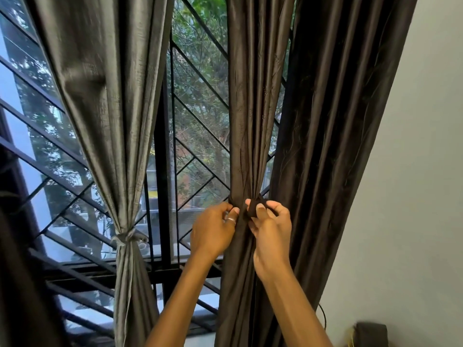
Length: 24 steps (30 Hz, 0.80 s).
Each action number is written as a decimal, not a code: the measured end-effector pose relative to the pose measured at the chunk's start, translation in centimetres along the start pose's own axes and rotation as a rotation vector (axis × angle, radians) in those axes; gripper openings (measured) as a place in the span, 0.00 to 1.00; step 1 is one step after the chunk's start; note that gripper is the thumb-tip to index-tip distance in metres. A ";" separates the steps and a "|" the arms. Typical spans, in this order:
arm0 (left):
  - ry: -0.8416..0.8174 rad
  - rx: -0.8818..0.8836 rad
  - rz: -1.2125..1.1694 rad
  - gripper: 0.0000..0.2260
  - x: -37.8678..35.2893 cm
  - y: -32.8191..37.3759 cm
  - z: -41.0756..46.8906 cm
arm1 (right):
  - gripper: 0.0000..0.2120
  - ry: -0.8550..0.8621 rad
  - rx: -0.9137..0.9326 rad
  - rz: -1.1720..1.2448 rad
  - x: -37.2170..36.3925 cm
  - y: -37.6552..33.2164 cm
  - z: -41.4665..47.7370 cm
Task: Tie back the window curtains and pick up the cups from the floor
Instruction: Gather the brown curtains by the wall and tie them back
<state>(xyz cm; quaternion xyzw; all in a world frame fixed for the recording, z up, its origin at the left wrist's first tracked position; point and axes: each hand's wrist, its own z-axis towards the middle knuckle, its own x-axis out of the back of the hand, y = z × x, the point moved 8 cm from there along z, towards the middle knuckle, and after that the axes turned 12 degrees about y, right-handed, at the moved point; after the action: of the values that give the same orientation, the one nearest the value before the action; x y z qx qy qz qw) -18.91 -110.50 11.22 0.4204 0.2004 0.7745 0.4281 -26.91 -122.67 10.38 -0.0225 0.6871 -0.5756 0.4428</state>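
Observation:
A dark brown curtain hangs at the middle right of the window, gathered into a bunch at hand height. My left hand, with a ring on one finger, pinches one end of a dark tie-back strip against the bunch. My right hand grips the other end of the tie-back, which wraps round the gathered cloth. To the left, a grey curtain hangs cinched by a knotted grey tie. No cups show in this view.
A second dark brown curtain panel hangs to the right against a white wall. Behind the curtains is a window with a black diagonal metal grille. A dark object sits at the bottom right corner.

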 end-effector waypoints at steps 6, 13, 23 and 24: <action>-0.196 0.352 -0.589 0.11 -0.4 -0.1 -0.9 | 0.09 -0.056 0.274 -0.328 -0.2 0.2 0.0; -0.347 0.655 -0.934 0.08 -0.8 0.3 -1.7 | 0.14 -0.252 0.386 -0.537 -0.4 -0.1 -0.8; -0.360 0.538 -0.745 0.10 -0.7 0.8 -1.5 | 0.08 -0.251 0.469 -0.575 0.3 -1.1 -0.8; -0.354 0.510 -0.703 0.10 -0.6 0.8 -1.4 | 0.08 -0.225 0.445 -0.532 0.5 -1.2 -0.6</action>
<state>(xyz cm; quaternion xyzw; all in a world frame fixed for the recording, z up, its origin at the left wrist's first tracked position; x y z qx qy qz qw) -20.27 -111.36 10.64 0.5447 0.4385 0.4248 0.5750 -28.18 -122.91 11.02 -0.1664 0.4621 -0.8001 0.3445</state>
